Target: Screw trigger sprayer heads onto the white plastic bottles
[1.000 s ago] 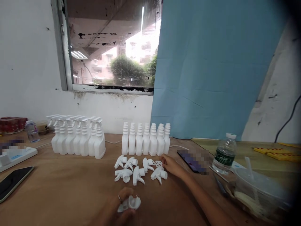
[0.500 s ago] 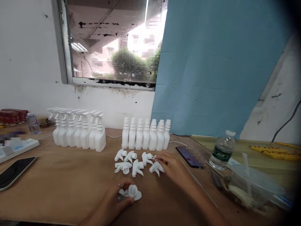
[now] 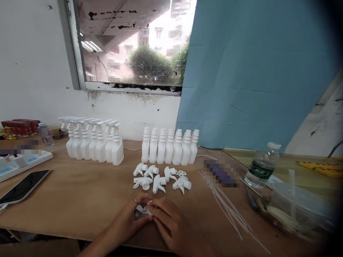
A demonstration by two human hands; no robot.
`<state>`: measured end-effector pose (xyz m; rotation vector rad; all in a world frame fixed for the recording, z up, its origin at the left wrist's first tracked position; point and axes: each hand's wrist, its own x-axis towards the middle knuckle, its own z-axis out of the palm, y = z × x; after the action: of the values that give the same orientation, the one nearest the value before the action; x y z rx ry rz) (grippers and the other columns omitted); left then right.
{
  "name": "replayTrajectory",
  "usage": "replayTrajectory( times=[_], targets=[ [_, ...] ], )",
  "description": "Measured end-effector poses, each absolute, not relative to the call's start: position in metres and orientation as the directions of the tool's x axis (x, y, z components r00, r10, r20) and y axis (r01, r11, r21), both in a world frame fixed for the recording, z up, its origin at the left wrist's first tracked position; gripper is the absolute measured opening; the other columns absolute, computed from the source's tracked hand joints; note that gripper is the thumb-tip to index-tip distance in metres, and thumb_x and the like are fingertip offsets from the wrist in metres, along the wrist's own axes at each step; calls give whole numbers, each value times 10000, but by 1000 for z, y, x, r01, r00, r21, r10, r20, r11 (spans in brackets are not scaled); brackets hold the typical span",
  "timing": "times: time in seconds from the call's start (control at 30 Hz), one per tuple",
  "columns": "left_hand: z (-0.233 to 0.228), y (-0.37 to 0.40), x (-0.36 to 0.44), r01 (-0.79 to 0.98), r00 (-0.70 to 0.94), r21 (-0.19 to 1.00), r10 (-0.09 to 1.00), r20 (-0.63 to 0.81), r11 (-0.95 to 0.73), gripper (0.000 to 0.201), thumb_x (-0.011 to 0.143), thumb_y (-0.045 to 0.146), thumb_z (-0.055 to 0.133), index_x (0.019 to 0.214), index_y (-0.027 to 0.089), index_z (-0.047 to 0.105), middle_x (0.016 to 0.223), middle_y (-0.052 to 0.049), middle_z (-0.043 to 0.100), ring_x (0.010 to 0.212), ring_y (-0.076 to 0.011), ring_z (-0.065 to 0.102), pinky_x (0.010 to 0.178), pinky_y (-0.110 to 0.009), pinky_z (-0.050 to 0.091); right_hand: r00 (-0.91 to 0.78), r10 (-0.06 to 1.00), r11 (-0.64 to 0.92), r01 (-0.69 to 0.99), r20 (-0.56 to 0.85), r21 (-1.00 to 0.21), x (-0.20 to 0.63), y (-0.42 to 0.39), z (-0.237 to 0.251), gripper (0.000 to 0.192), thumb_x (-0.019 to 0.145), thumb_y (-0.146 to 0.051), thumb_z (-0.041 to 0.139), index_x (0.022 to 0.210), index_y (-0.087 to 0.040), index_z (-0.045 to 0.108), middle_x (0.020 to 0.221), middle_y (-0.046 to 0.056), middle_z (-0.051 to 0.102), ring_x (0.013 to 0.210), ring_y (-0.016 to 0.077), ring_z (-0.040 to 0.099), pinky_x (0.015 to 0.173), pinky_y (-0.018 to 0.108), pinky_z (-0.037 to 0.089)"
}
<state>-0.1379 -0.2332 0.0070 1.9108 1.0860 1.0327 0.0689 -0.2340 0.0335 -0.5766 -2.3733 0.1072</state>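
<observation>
My left hand (image 3: 133,215) is closed around a white trigger spray head (image 3: 139,211) near the table's front edge, its round collar turned up. Against that collar my right hand (image 3: 169,218) is pinched, fingertips at the opening; whatever lies between them is hidden. Just beyond both hands lie several loose trigger spray heads (image 3: 159,184) in two rough rows. A few small white ring washers (image 3: 182,173) rest beside them. Behind stands a row of white bottles without heads (image 3: 160,148). To the left is another row of bottles fitted with spray heads (image 3: 98,142).
Thin white tubes (image 3: 230,210) lie at the right. Farther right stand a water bottle (image 3: 262,167) and a clear plastic bowl (image 3: 300,203). On the left are a phone (image 3: 24,187) and a power strip (image 3: 40,157). A wall and window close off the back.
My right hand has come back from the washers and loose spray heads to the spray head in my left hand. The white tubes, covered before by my right arm, now show.
</observation>
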Motion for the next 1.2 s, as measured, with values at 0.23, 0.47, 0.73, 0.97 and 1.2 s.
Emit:
replayTrajectory(
  times=[0.23,0.47,0.73,0.97,1.2],
  targets=[
    [19,-244,-137,570,429,642,852,300,-513,134,927,277,540,1054,245,565,987,8,651,901,-165,606,814,-242,444,-591,554,830,450,586,-331,67,-233,27,267,897,-88,472,1133,-189,547,1247,113,537,1129,209,548,989,346,480],
    [20,-244,-140,642,481,494,810,336,-586,133,947,312,530,1069,266,555,1004,16,666,906,-166,626,808,-232,451,-590,557,821,499,584,-279,65,-234,25,260,910,-113,479,1150,-198,531,1228,100,572,1105,226,560,969,385,491],
    [18,-241,-140,647,507,451,789,348,-615,114,951,293,518,1033,239,577,981,-6,671,887,-174,636,792,-232,471,-639,564,822,498,523,-278,62,-236,32,220,912,-78,427,1053,-191,551,1074,91,589,1007,223,561,898,389,508],
    [22,-242,-141,596,546,477,762,350,-646,207,966,258,468,1140,257,581,1054,-40,659,935,-188,629,844,-253,479,-606,614,771,597,507,-220,63,-241,31,334,920,-188,493,1254,-205,479,1418,148,417,1274,316,434,1018,528,425],
    [15,-242,-140,647,504,454,790,349,-613,113,934,250,532,1030,234,590,997,-27,657,898,-188,616,804,-243,449,-576,690,722,510,438,-467,80,-236,41,424,929,-279,528,1342,-273,431,1458,81,403,1308,204,444,1046,361,435]
  ],
)
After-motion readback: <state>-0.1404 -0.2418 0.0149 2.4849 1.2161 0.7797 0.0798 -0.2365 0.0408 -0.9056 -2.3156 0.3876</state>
